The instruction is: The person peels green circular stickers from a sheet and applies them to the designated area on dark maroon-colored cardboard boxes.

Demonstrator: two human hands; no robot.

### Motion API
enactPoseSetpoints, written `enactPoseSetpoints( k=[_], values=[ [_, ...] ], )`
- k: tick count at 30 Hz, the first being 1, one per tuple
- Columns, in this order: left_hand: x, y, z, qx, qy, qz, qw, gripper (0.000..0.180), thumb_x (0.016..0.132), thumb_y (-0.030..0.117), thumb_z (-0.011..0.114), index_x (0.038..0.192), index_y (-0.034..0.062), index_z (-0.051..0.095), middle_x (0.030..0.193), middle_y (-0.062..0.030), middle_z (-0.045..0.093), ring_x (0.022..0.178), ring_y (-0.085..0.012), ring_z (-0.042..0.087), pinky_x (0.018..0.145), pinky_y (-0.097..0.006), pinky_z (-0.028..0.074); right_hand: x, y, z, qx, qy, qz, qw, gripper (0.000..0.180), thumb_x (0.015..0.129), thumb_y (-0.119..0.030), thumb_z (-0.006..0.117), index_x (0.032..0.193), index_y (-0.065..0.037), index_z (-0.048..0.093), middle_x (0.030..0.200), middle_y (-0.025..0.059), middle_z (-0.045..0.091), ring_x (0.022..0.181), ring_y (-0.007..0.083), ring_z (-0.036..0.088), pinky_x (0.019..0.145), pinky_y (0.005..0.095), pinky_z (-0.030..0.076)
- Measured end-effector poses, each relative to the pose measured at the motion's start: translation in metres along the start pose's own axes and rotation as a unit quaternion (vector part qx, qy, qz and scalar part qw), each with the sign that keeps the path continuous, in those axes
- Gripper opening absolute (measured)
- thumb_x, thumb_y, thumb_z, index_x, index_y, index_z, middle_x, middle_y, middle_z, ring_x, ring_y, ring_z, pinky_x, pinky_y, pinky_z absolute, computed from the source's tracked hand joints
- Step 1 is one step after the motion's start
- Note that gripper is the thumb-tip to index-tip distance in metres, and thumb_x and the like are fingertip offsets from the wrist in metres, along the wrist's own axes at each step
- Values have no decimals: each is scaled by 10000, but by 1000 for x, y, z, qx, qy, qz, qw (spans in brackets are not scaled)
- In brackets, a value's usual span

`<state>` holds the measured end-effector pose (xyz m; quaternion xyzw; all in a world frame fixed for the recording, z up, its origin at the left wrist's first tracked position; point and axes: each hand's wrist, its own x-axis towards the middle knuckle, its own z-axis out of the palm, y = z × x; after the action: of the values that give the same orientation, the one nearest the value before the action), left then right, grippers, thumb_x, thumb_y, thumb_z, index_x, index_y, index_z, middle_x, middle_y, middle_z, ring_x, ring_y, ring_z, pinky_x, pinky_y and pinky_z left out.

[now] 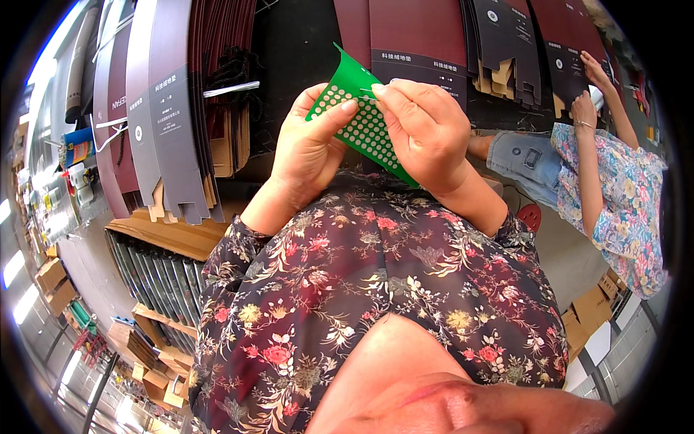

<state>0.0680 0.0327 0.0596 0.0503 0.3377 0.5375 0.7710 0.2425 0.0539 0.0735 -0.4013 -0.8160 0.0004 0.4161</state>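
Note:
A green sheet [363, 134] dotted with rows of small round pale stickers is held up in front of my chest, its top corner curling over. My left hand [307, 141] grips its left side, thumb flat on the dotted face and fingers behind. Over the upper right part of the sheet, my right hand [426, 126] is closed in a pinch of thumb and forefinger. A thin pale sliver shows at those fingertips, too small to name. My right hand hides part of the sheet behind it.
Flat dark red and grey cartons [173, 116] stand bundled at the left, and more cartons [419, 36] lie ahead on the dark table [293, 50]. At the right, a co-worker's hands [585, 108] handle a carton. An open cardboard box [170, 235] sits low at the left.

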Motion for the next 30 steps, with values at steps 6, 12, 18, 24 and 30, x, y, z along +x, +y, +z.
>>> enactPoseSetpoints(
  k=[6, 12, 18, 24, 30],
  values=[
    [2, -2, -1, 0, -5, 15, 1000, 298, 888, -48, 684, 1133, 47, 545, 1009, -68, 668, 947, -174, 666, 871, -330, 546, -1, 2, 0, -1, 0, -8, 1000, 276, 696, -21, 755, 968, -58, 728, 911, 61, 687, 754, 246, 661, 659, 339, 535],
    [2, -2, 1, 6, -10, 18, 1000, 267, 894, -44, 681, 1111, 45, 552, 1007, -69, 670, 945, -170, 666, 871, -326, 546, -1, 1, -1, -7, -4, -1, 1000, 278, 691, -30, 756, 965, -71, 730, 922, 57, 690, 768, 242, 664, 675, 340, 537],
    [0, -2, 1, 10, -15, 20, 1000, 274, 891, -46, 682, 1113, 45, 551, 1013, -73, 673, 950, -172, 669, 866, -326, 548, -2, 2, 0, -8, 7, -2, 1000, 292, 687, -33, 762, 973, -78, 726, 915, 59, 692, 764, 243, 668, 670, 337, 540],
    [3, -2, 1, 3, -7, 15, 1000, 314, 883, -46, 690, 1140, 46, 535, 1025, -74, 670, 946, -175, 668, 865, -329, 547, -1, 5, 3, -9, 18, -4, 1000, 290, 689, -30, 769, 970, -86, 720, 909, 61, 691, 758, 251, 671, 672, 338, 545],
    [5, -1, 2, 0, -8, 10, 1000, 322, 886, -39, 691, 1149, 50, 528, 1033, -77, 667, 952, -177, 664, 866, -333, 545, 1, 5, 4, -6, 21, 3, 1000, 269, 702, -34, 774, 958, -90, 714, 905, 62, 690, 761, 253, 674, 673, 344, 547]
  ],
)
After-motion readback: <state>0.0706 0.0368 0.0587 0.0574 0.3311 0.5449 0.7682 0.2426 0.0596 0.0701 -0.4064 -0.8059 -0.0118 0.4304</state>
